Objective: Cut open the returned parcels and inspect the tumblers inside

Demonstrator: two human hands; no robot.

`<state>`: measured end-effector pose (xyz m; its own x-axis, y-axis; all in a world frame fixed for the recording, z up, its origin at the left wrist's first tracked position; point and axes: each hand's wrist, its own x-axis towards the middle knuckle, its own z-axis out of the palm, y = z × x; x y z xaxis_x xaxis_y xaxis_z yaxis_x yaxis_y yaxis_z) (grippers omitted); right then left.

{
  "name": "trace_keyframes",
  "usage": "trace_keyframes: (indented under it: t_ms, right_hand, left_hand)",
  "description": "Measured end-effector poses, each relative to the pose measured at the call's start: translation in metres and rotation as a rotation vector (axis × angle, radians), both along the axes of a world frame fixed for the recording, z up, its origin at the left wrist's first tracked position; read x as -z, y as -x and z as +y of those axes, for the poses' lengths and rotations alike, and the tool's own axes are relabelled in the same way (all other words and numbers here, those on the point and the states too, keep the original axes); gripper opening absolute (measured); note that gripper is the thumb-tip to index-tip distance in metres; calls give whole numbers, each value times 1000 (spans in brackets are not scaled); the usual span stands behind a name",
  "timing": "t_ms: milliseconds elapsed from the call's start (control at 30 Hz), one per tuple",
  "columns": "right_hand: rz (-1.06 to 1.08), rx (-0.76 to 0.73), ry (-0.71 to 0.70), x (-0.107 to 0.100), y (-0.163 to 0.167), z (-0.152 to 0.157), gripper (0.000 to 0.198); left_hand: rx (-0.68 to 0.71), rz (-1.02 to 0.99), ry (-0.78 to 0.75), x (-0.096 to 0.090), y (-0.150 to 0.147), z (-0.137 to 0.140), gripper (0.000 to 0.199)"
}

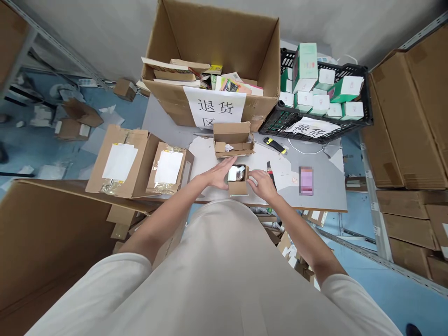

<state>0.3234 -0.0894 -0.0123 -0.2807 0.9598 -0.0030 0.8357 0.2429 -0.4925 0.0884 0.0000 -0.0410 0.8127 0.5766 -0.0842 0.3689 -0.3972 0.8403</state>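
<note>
A small cardboard box (238, 189) lies near the table's front edge, its flap folded out towards me. Inside it are a white piece (232, 173) and a round, shiny, dark thing (240, 174), too small to name. My left hand (221, 174) grips the box's left side, fingers reaching along to the far corner and thumb nearer me. Curled fingers of my right hand (262, 183) hold the right wall. Just beyond stands another open cardboard box (234, 135) with crumpled paper in it. A red-and-black utility knife (270, 173) lies beside my right hand.
Two taped parcels (117, 161) stand at the left. Behind are a large carton (168, 105) of books and a black crate (366, 100) of green-and-white boxes. A yellow-and-black cutter (275, 145), a white cable (306, 152) and a pink blurred item (306, 181) lie right.
</note>
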Motion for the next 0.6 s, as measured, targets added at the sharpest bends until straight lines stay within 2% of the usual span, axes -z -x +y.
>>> trace_keyframes:
  t_ms: [167, 300, 400, 467, 533, 600]
  right_hand:
    - [-7, 137, 105, 5, 19, -10, 33]
    - [76, 260, 79, 6, 21, -11, 37]
    - [181, 268, 60, 6, 17, -9, 42]
    - [243, 240, 70, 6, 15, -8, 42]
    - [298, 211, 79, 8, 15, -7, 44]
    - [339, 199, 79, 11, 15, -6, 46]
  left_hand:
    - [-172, -103, 396, -11, -2, -8, 90]
    - [-326, -252, 587, -15, -15, -22, 70]
    - [-476, -390, 794, -13, -19, -28, 63]
    - [-573, -362, 803, -11, -19, -30, 70]
    - [-598, -274, 683, -8, -20, -33, 82]
    - [-551, -213, 532, -5, -20, -34, 98]
